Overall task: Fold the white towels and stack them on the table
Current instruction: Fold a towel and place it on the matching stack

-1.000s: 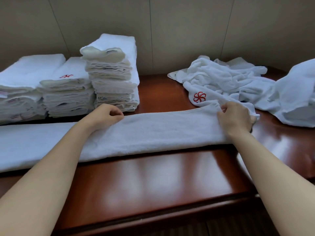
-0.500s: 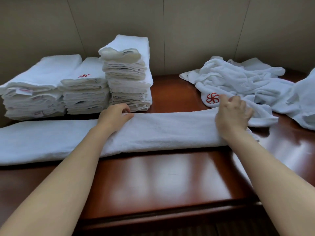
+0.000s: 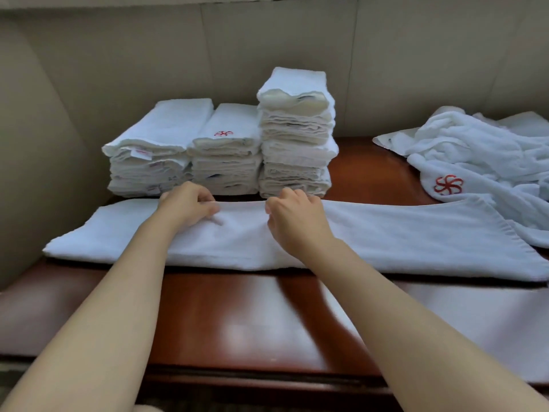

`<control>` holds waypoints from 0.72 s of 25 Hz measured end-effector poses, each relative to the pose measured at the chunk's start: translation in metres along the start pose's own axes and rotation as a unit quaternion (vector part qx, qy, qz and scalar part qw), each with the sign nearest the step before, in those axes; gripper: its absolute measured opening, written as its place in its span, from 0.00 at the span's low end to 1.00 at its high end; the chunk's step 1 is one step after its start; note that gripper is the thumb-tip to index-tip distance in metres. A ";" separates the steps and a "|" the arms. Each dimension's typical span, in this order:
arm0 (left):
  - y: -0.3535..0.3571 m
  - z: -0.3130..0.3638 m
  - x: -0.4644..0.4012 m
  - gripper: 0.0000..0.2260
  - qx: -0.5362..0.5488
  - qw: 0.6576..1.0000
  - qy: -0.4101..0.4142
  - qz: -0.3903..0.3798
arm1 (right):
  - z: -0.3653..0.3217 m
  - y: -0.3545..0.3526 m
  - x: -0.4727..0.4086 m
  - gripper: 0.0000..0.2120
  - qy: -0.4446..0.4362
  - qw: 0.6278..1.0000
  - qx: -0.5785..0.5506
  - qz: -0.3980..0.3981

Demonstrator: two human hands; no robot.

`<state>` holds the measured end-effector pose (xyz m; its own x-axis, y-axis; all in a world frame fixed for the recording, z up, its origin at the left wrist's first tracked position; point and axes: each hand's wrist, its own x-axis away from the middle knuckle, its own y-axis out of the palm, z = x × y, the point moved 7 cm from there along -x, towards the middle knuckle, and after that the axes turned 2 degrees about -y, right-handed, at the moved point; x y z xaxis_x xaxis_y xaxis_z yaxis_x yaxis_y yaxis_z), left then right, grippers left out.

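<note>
A long white towel (image 3: 401, 239), folded into a narrow strip, lies across the dark wooden table (image 3: 231, 322). My left hand (image 3: 185, 208) rests on its far edge left of the middle, with curled fingers pinching the cloth. My right hand (image 3: 297, 221) sits close beside it, its fingers curled over the same far edge. Behind the strip stand three stacks of folded white towels: a low one (image 3: 154, 150), a middle one with a red logo (image 3: 228, 150), and a taller one (image 3: 297, 135).
A heap of unfolded white towels (image 3: 481, 156) with a red flower logo lies at the back right and touches the strip's right end. A beige panelled wall (image 3: 148, 55) runs behind the table and curves round on the left. The table's front edge is near me.
My right hand has slid left along the strip from its right end to just beside my left hand. The view has swung left, so the stacks now sit in the middle.
</note>
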<state>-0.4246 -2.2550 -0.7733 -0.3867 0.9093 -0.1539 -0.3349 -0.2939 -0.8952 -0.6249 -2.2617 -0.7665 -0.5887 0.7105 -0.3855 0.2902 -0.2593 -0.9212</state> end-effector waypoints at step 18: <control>-0.022 -0.163 0.038 0.29 -0.180 0.951 -0.230 -0.104 | -0.088 0.077 -0.046 0.18 -0.016 0.986 -0.087 -0.144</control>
<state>-0.2919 -2.1657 -0.8275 -0.7065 0.6878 0.1669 -0.1613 0.0730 -0.9842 -0.5093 -2.2572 -0.8150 -0.6879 0.7169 -0.1133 0.2315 0.0689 -0.9704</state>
